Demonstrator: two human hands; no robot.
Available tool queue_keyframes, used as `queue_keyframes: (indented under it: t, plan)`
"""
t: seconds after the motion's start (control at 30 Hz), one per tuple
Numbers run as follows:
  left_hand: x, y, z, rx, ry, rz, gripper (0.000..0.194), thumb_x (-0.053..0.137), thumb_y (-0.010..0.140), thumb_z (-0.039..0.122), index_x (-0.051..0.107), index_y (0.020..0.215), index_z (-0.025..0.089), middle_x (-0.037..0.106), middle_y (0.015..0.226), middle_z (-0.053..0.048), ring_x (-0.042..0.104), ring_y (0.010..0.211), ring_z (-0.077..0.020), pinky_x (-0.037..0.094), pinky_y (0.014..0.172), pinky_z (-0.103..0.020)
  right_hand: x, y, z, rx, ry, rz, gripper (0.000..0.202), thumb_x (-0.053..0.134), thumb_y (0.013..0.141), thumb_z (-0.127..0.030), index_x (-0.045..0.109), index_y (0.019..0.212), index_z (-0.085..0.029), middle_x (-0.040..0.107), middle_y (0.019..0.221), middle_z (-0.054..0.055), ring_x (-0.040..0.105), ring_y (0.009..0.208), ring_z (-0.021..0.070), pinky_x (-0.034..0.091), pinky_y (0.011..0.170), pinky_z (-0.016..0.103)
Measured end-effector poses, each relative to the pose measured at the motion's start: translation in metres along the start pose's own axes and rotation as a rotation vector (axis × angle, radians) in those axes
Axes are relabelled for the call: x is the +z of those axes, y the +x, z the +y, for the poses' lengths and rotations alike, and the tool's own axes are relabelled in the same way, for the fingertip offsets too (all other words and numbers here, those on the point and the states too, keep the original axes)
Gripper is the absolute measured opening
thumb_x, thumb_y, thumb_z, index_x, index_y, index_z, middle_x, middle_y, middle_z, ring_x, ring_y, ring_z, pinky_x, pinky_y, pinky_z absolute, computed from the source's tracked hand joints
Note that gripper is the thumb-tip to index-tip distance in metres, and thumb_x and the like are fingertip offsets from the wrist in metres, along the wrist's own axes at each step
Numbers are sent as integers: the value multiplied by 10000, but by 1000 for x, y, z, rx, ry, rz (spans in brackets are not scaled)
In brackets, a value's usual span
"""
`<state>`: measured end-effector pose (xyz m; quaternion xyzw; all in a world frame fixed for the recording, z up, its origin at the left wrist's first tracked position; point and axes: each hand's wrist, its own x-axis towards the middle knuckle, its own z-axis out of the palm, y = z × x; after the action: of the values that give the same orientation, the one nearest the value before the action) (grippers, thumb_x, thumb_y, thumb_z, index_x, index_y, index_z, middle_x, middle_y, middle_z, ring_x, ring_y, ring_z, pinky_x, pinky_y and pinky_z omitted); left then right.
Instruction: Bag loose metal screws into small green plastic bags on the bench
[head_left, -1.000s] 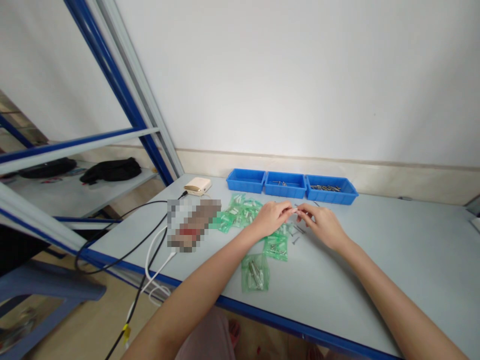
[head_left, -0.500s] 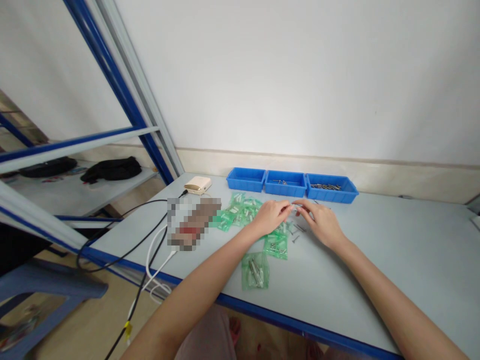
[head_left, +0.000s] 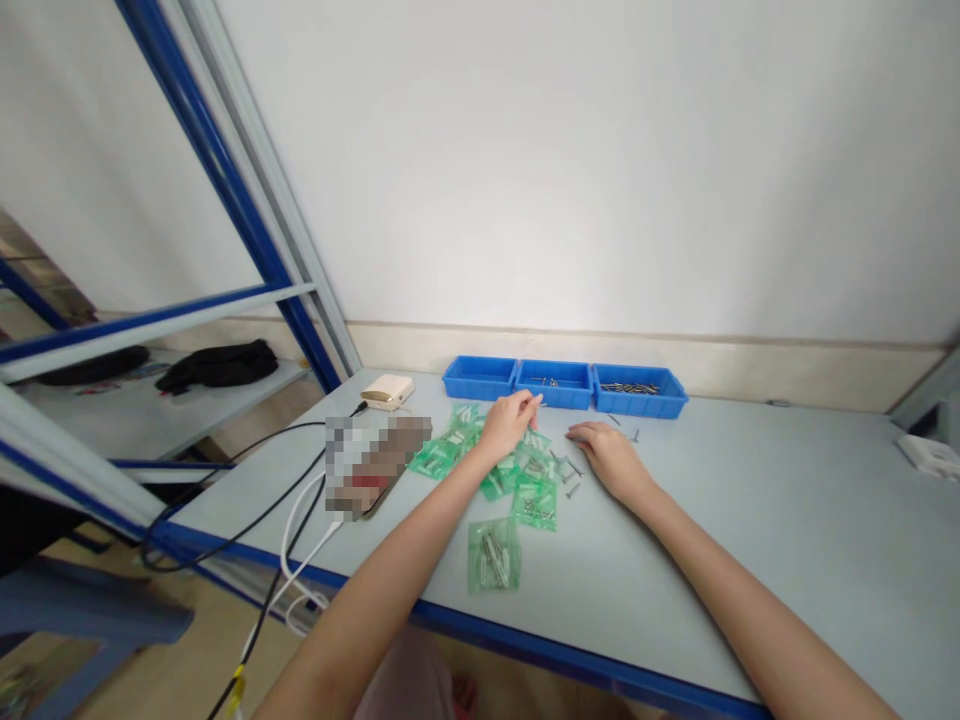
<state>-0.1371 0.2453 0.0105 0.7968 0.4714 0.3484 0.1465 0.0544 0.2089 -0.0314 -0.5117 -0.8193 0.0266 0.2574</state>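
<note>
My left hand [head_left: 510, 422] is above the green bags with thumb and fingertips pinched together. A small, thin, pale piece sticks out of that pinch, too small to name. My right hand [head_left: 611, 460] is low over the tabletop, its fingers bent loosely downward and apart from the thumb, with nothing visible in them. Several loose screws [head_left: 574, 490] lie just left of the right hand. Green plastic bags [head_left: 535, 502] of small hardware lie in a heap under and around my left hand. One separate green bag [head_left: 494, 556], with screws and pale plugs inside, lies closer to the table's front edge.
Behind the hands stand three blue bins in a row: a left bin [head_left: 480, 380], a middle bin [head_left: 556, 395] with a few screws and a right bin [head_left: 641, 402] holding many. A blurred-out item [head_left: 379, 470], cables [head_left: 289, 530] and a cream box [head_left: 388, 391] are at left.
My two hands were together at the fingertips and have now parted. The right hand has lowered towards the loose screws. The whole view has shifted slightly.
</note>
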Motion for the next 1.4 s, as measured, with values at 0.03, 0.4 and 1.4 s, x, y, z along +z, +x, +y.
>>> queue_keyframes:
  t: [0.03,0.4,1.4]
  plan:
    - [-1,5,0,-1,35,8,429,293,911,419,510,634,173,593,550,27,536,539,-110,353,574,-209,0,1,2,12,24,14,293,418,822,-79,618,1016,-171,637,1027,81,557,972,187,416,833,317]
    - [-9,43,1,-4,428,22,363,357,882,492,498,1013,185,594,633,0,601,668,-182,373,601,-238,-4,0,7,223,-74,90,91,550,798,-225,630,760,-200,626,903,43,496,916,229,330,730,313]
    - [2,19,-29,-33,504,-192,110,587,794,292,598,853,200,613,909,-27,568,878,-170,400,733,-243,-16,-1,-9,159,-79,33,125,508,842,-219,625,886,-235,673,888,5,574,875,190,306,732,304]
